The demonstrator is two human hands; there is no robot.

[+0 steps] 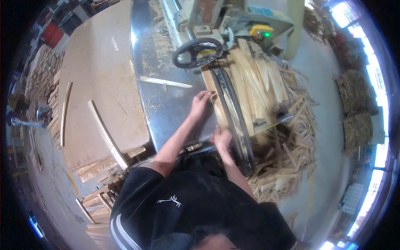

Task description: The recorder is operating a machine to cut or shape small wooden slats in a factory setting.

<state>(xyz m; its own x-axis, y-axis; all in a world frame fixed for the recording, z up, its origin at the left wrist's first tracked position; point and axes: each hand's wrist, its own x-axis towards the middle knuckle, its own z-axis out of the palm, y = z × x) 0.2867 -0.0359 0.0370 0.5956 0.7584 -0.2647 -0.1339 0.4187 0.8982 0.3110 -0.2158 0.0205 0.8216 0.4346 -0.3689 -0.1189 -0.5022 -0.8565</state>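
A pale wooden board point(219, 111) lies lengthwise on the metal machine table point(166, 106), against the left side of a long dark fence point(235, 114). Its far end runs up under the machine head, beside a black handwheel point(197, 53). My left hand point(201, 102) is closed at the board's left edge, with its fingertips on the wood. Nearer to my body, my right hand point(222, 137) is curled around the board's near end; it is slightly blurred, and its fingers are partly hidden.
A thin wood strip point(166, 82) lies on the sawdust-strewn metal. To the left, a brown tabletop point(100, 71) bears a long narrow strip point(106, 131). Right of the fence are stacked slats point(256, 83) and a heap of offcuts point(287, 162). A pale hose point(295, 29) hangs at the back.
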